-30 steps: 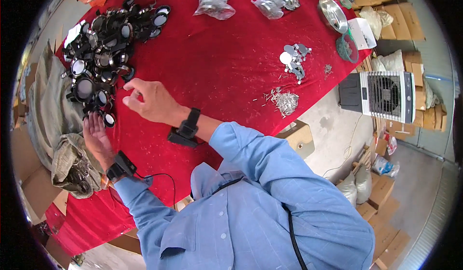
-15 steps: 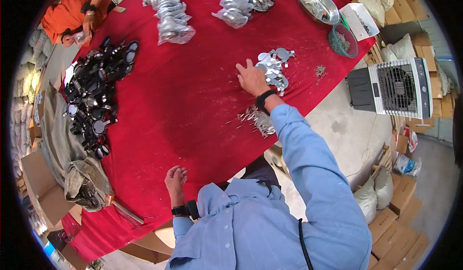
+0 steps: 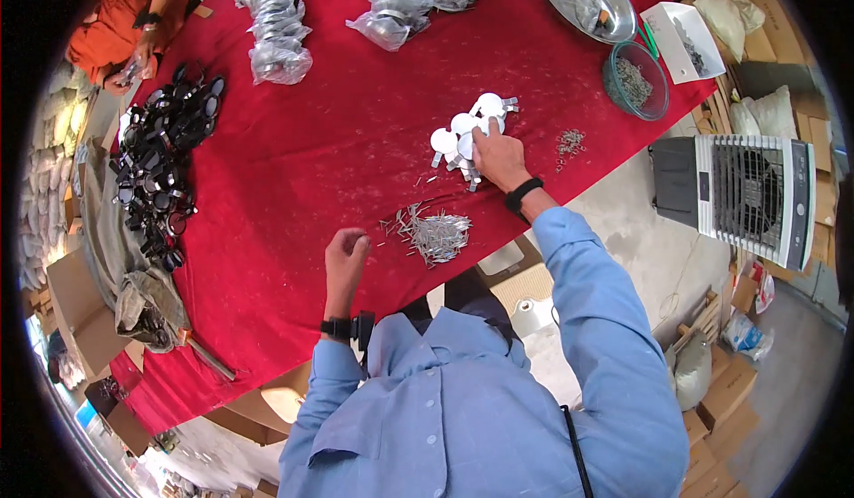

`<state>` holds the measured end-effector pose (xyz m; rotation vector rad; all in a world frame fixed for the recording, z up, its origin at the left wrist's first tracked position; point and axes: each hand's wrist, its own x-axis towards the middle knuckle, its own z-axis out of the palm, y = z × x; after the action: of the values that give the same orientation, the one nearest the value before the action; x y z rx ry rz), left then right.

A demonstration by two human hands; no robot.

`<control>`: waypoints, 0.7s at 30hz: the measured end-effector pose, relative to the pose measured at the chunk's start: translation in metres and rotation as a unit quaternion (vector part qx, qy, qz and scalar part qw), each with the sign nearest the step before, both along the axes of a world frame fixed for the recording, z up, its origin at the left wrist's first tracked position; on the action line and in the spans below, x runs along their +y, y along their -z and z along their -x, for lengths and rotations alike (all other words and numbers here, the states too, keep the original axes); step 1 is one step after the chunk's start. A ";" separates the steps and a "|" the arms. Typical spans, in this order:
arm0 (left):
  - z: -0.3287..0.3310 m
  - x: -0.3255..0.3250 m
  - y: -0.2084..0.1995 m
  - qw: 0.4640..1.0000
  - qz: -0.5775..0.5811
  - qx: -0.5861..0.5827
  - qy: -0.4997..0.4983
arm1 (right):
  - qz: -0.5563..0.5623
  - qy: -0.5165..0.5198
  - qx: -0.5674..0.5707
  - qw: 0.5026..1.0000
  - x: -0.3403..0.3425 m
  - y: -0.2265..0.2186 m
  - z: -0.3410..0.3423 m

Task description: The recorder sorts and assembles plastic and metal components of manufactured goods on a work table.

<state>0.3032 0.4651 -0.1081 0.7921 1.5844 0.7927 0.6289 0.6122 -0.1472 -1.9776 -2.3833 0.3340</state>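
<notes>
My right hand (image 3: 501, 158) reaches onto a small pile of silver round discs with tabs (image 3: 443, 140) on the red cloth. Its fingers are apart and touch the discs on the pile's right side; no disc is lifted. My left hand (image 3: 346, 258) is above the cloth near the front edge, fingers curled in and the thumb close to them, with nothing visible in it. Just right of it lies a heap of thin metal pins (image 3: 438, 236). A small scatter of tiny metal pieces (image 3: 570, 145) is to the right of my right hand.
Black round parts (image 3: 160, 173) are heaped on the left. Bagged silver discs (image 3: 277, 31) lie at the back. A steel bowl (image 3: 559, 11), glass bowl (image 3: 665, 89) and white box (image 3: 660, 49) stand far right. A person in orange (image 3: 111, 36) handles something far left. An air cooler (image 3: 747, 191) is beside the table.
My right hand has moved from the left of the disc pile to its right side. My left hand has come forward and up, nearer the pins. The whole view has shifted.
</notes>
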 end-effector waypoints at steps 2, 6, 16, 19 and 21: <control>-0.016 0.029 0.012 0.989 -0.093 0.072 0.093 | 0.001 -0.013 0.020 1.000 0.003 -0.007 -0.012; -0.086 0.106 0.047 0.954 -0.197 0.175 0.147 | -0.132 0.014 0.070 0.989 0.047 -0.011 -0.038; -0.190 0.139 0.067 0.902 -0.102 0.398 0.134 | 0.010 -0.025 0.055 0.998 0.059 0.016 -0.027; -0.228 0.132 0.055 0.883 -0.113 0.436 0.134 | 0.018 -0.045 0.051 0.998 0.047 0.014 -0.054; -0.234 0.128 0.060 0.899 -0.125 0.392 0.149 | 0.049 -0.056 0.093 0.993 0.042 0.006 -0.061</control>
<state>0.5377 0.5933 -0.1677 1.6486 1.9989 0.4642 0.6895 0.6541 -0.1535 -1.7648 -2.4057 0.6209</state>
